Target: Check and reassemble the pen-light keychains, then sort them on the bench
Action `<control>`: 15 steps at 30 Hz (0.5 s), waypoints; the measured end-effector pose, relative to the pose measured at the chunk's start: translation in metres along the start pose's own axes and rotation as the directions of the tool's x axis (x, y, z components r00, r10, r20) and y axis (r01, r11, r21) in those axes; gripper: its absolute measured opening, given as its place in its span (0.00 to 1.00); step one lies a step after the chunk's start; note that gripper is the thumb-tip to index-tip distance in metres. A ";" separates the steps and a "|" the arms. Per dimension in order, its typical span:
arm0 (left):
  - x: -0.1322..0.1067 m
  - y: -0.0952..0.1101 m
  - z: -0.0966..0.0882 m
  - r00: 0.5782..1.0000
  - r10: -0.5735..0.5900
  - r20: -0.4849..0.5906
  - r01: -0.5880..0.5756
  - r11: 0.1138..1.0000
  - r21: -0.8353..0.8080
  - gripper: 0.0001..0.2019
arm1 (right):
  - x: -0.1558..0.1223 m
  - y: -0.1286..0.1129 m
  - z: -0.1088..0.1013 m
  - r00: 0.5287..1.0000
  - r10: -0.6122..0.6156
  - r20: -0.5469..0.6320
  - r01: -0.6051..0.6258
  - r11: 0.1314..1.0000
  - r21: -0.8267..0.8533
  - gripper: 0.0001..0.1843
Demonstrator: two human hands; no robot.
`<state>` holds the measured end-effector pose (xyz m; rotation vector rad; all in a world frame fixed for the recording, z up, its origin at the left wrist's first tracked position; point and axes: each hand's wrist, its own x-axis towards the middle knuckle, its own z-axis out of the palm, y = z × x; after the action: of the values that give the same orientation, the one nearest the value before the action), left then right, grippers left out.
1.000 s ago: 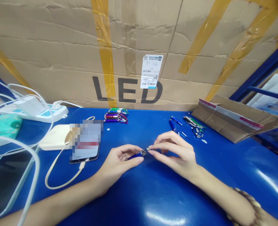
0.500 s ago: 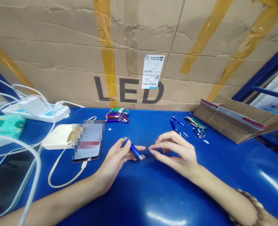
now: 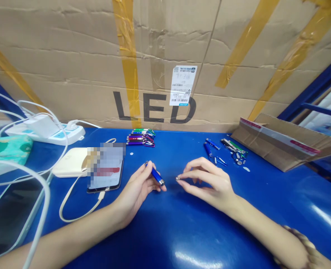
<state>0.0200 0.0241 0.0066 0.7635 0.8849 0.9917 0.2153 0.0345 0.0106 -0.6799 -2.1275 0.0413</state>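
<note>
A small blue penlight with a silver end lies between the thumb and fingers of my left hand, its silver end tilted down to the right. My right hand pinches a tiny silver piece between thumb and fingertip; its exact kind is too small to make out. A gap of bare blue table separates the two hands. Beyond my right hand lie loose blue penlight parts and a small heap of black, green and silver pieces.
Several coloured penlights with carabiners lie in a row at the back. On the left are a charging phone, a cream power bank, a power strip and white cables. An open cardboard box stands at right; a large carton walls the back.
My left hand has drawn slightly left with the penlight and its forefinger has curled back, widening the gap. My right hand has barely moved and keeps its pinch.
</note>
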 end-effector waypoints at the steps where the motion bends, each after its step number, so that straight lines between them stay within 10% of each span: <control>1: 0.000 0.000 0.000 1.000 0.004 -0.003 -0.004 1.000 0.008 0.12 | 0.000 0.001 0.000 1.000 0.005 0.010 -0.005 1.000 -0.005 0.04; 15: -0.004 -0.007 0.003 0.984 0.131 0.122 -0.165 0.930 0.328 0.17 | -0.004 0.014 0.005 0.891 0.302 0.338 -0.257 0.951 -0.172 0.05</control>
<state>0.0238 0.0177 0.0028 1.1758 0.9338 0.9361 0.2200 0.0453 0.0005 -1.1237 -2.3766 0.2100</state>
